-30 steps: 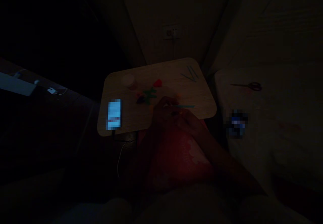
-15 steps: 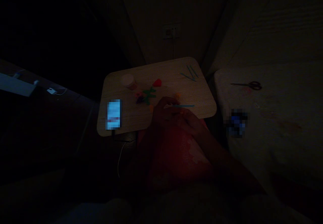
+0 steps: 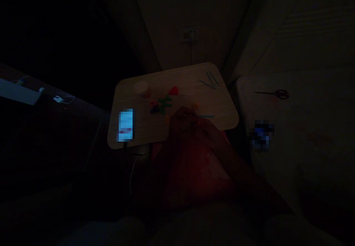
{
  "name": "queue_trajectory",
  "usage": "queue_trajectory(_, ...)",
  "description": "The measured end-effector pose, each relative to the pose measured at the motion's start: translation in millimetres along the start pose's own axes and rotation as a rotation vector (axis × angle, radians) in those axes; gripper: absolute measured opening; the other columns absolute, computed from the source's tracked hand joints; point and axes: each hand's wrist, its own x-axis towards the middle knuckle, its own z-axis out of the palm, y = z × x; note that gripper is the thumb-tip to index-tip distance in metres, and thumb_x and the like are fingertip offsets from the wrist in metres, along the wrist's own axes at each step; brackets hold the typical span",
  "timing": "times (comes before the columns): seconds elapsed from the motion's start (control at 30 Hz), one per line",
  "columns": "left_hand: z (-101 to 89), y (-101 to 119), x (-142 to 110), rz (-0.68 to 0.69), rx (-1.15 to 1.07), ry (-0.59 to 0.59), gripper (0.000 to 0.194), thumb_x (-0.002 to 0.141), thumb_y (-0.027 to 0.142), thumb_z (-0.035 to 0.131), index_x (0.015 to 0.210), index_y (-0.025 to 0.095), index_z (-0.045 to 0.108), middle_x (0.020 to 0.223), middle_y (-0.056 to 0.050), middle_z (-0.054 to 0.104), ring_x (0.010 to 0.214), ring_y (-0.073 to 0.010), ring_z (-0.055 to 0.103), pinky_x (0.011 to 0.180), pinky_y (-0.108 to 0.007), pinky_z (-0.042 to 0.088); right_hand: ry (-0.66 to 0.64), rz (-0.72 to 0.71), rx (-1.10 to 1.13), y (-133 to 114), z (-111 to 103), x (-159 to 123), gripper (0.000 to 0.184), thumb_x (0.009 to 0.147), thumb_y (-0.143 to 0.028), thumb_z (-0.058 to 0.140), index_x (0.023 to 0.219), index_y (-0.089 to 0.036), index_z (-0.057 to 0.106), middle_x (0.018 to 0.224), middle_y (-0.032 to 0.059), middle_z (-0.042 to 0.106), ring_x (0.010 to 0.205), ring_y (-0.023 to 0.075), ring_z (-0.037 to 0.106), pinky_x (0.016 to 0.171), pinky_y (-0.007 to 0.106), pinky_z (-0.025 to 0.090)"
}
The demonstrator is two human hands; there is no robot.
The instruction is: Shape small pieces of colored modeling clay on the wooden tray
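Note:
The scene is very dark. My left hand (image 3: 179, 124) and my right hand (image 3: 206, 130) meet at the near edge of a small wooden table (image 3: 144, 127), fingers curled in against each other. A speck of a small orange piece (image 3: 199, 123) shows at the right fingertips; what the left fingers hold is hidden. Just beyond the hands lie a blue strip (image 3: 207, 116) and a yellow-orange lump (image 3: 195, 106). Left of them are green shapes (image 3: 165, 103), a red piece (image 3: 173, 90), a dark purple lump (image 3: 154, 109) and an orange piece (image 3: 166, 118).
A lit phone (image 3: 125, 125) with a cable lies at the table's left, below a pale-lidded tub (image 3: 142, 89). Several thin sticks (image 3: 209, 80) lie far right. Scissors (image 3: 277, 93) and a blurred blue item (image 3: 262, 135) rest on the pale surface to the right.
My fingers have drawn closer together over the small orange piece, and the hands now cover more of the blue strip's left end. The view has shifted slightly and looks dimmer.

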Motion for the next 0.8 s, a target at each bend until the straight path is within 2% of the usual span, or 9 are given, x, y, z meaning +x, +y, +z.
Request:
queue_trajectory(0.17,0.5,-2,-1,-0.057,-0.048,0.012,0.019,0.092,0.04,0.08,0.09,0.021,0.077,0.095,-0.005,0.074,0.086,-0.0171,0.07,0.076,-0.033,0.059,0.082,-0.085,0.062,5,5,0,0.026,0.075,-0.038,0.09,0.084,-0.024,0.07,0.08,-0.0011,0.068,0.075,0.0138,0.063,0.07,0.027,0.058)
queue_trajectory(0.33,0.2,-3,-2,-0.074,-0.051,0.056,0.012,0.092,0.033,0.079,0.09,0.021,0.075,0.094,-0.003,0.073,0.087,-0.016,0.07,0.079,-0.032,0.058,0.087,-0.119,0.056,1,6,2,0.022,0.078,-0.039,0.09,0.084,-0.024,0.075,0.083,0.0001,0.072,0.078,0.0139,0.064,0.071,0.027,0.056)
queue_trajectory(0.5,-3.9,-7,-4,-0.039,0.078,0.019,0.013,0.094,0.033,0.076,0.094,0.021,0.075,0.096,-0.004,0.073,0.089,-0.0174,0.07,0.079,-0.033,0.058,0.138,-0.138,-0.003,-7,7,-2,0.028,0.07,-0.042,0.097,0.082,-0.024,0.081,0.085,0.0008,0.076,0.074,0.0129,0.064,0.072,0.027,0.056)
queue_trajectory(0.67,-5.9,-10,-5,-0.023,0.106,-0.024,0.014,0.094,0.036,0.076,0.096,0.022,0.077,0.099,-0.005,0.074,0.09,-0.0179,0.071,0.079,-0.033,0.06,0.189,-0.126,-0.023,-7,8,-3,0.031,0.063,-0.043,0.101,0.08,-0.024,0.083,0.085,0.0014,0.078,0.077,0.0131,0.066,0.073,0.026,0.055)
queue_trajectory(0.8,-4.9,-10,-4,-0.076,0.091,-0.017,0.015,0.095,0.037,0.076,0.093,0.022,0.078,0.099,-0.006,0.075,0.091,-0.0182,0.072,0.08,-0.034,0.06,0.185,-0.141,-0.048,-4,9,-1,0.031,0.066,-0.046,0.098,0.082,-0.024,0.083,0.087,0.0033,0.078,0.078,0.0153,0.065,0.077,0.03,0.055)
